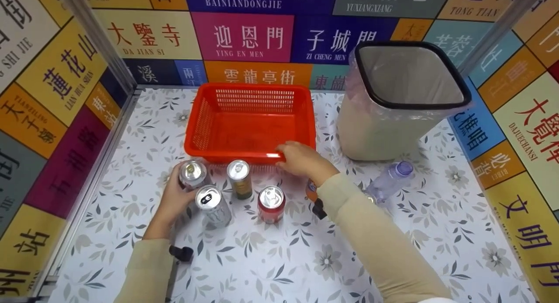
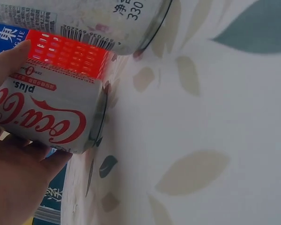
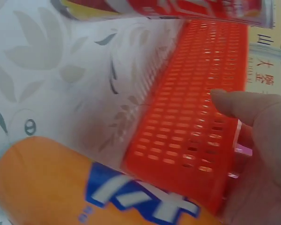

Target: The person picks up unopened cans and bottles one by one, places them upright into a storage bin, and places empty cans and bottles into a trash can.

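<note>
My left hand [image 1: 173,200] holds a silver Coca-Cola can [image 2: 51,105], its fingers and thumb curled round the sides. Beside it stands a pale opened can [image 1: 214,207]. My right hand [image 1: 303,161] grips the front rim of the red plastic basket [image 1: 249,158], towards its right corner. In the right wrist view, the thumb lies outside the perforated wall and the other fingers go over the rim. A slim gold-and-green can [image 1: 240,180] and a red can [image 1: 271,204] stand between the hands. An orange drink container [image 3: 47,183] with blue-and-white lettering is below the right hand, mostly hidden in the head view.
A waste bin [image 1: 371,128] with a black rim and thin liner stands at the back right. In front of it lies a clear plastic bottle [image 1: 386,180] with a purple cap. Printed panels wall in the flower-patterned tabletop [image 1: 262,268] at the back and sides.
</note>
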The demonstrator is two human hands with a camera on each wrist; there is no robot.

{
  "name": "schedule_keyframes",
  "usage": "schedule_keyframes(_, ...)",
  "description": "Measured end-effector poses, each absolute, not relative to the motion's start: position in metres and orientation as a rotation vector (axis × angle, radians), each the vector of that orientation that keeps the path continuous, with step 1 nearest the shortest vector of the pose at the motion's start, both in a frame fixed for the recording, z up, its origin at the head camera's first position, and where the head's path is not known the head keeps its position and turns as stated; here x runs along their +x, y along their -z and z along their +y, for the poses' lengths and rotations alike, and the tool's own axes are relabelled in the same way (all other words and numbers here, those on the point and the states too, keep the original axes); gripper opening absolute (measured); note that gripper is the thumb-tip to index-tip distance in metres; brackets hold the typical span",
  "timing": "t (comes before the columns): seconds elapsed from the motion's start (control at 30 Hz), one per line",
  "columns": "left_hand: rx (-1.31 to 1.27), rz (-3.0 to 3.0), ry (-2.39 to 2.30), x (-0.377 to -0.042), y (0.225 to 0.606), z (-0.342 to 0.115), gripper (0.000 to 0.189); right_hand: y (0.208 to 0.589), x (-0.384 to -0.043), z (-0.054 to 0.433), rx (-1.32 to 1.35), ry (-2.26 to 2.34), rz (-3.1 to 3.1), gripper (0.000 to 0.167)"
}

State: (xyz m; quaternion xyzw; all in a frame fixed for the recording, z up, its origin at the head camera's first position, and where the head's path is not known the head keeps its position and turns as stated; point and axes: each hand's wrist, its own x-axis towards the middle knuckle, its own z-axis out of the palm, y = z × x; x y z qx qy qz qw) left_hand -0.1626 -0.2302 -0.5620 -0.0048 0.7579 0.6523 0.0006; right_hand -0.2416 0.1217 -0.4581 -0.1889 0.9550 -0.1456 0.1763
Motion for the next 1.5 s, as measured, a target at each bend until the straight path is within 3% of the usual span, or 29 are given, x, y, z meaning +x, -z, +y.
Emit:
schedule_keyframes(0.3,-0.047,2.404,-2.092,-0.169,0.571,-0.227,0.087,0.471,-0.246,0.117,-0.623,0.352,2.755,0.022)
schedule_keyframes(0.63,-0.094,2.386,-2.104,-0.169,0.571,-0.224,0.082,0.475,-0.247,0.117,-0.556,0.402,2.724,0.026)
schedule_keyframes(1.03,-0.124,2.361,-2.143,-0.173,0.574,-0.22,0.084,0.473,-0.251,0.118,-0.691,0.247,2.754,0.028)
schedule_keyframes(1.33,-0.183,2.345,-2.156,-0.171,0.573,-0.22,0.086,0.473,-0.251,0.119,-0.652,0.301,2.74,0.023)
schedule_keyframes(1.5,-0.287,2.325,-2.164,-0.167,0.568,-0.222,0.076,0.473,-0.252,0.12,-0.644,0.331,2.742,0.021)
